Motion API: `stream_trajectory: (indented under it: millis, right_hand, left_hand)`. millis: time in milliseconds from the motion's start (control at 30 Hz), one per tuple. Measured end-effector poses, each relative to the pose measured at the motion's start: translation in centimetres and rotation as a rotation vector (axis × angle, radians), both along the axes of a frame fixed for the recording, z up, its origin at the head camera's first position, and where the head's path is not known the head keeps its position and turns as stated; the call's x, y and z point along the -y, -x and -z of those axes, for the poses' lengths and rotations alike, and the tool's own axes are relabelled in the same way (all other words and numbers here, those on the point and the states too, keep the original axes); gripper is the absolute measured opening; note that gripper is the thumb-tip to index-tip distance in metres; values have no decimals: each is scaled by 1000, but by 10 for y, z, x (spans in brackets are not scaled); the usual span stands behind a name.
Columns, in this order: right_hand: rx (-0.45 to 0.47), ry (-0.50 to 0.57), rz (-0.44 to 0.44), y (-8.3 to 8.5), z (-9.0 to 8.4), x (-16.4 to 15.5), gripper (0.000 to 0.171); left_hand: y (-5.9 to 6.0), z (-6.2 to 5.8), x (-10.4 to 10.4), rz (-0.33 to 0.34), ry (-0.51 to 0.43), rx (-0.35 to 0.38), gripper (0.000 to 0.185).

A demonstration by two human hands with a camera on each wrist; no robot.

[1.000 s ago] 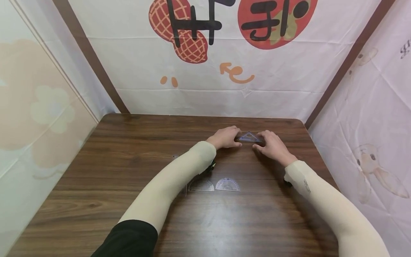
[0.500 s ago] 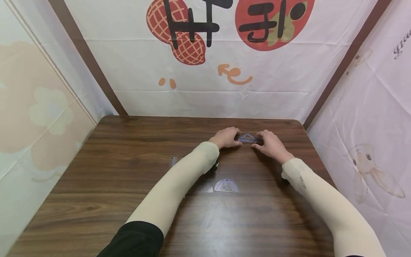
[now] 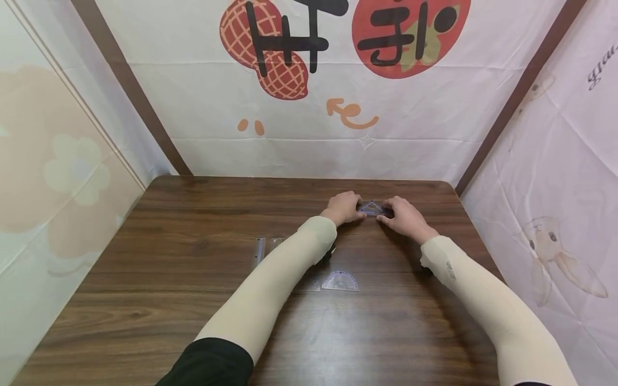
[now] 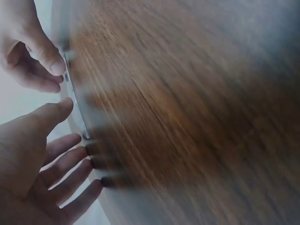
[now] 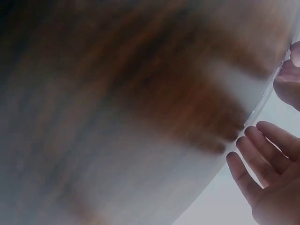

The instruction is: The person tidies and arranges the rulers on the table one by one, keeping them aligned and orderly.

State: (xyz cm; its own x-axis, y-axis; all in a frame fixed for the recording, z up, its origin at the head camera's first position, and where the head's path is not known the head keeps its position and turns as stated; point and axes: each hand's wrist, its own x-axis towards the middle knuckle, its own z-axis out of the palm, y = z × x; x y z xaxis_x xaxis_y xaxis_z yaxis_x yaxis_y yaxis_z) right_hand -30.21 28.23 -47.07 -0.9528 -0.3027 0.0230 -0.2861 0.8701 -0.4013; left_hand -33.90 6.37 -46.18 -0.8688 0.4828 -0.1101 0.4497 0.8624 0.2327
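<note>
A small clear set square with blue markings (image 3: 371,208) lies near the table's far edge, between my two hands. At its left end is my left hand (image 3: 344,207), fingertips down by the tabletop; the left wrist view shows its fingers spread and fairly straight. My right hand (image 3: 407,219) is at the other end and hides that corner in the head view. In the right wrist view the right hand's fingers (image 5: 267,157) stretch straight toward the table. From the left wrist camera the set square (image 4: 77,105) appears edge-on as a thin line. Exact contact is hard to tell.
Nearer on the wooden table (image 3: 145,300) lies a clear protractor (image 3: 340,281). A second protractor (image 3: 314,284) is mostly covered by the left forearm. A ruler (image 3: 260,250) and another clear piece (image 3: 276,243) show beyond that forearm. A printed cloth (image 3: 289,153) hangs behind the table.
My left hand and forearm have shifted a little right, uncovering more of the ruler and hiding most of one protractor. The set square stays nearly in place; the head view has tilted slightly.
</note>
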Motion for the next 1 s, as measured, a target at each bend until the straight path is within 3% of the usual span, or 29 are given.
stream_trajectory:
  millis: [367,1000]
  right_hand:
    - [-62,-94,5,2,2,9,49]
    - [-115,-116,54,-2,5,10,42]
  left_hand:
    - [-1,1,-7,-54,30,-47,42]
    - [-4,2,-15,-83,29,-55,40]
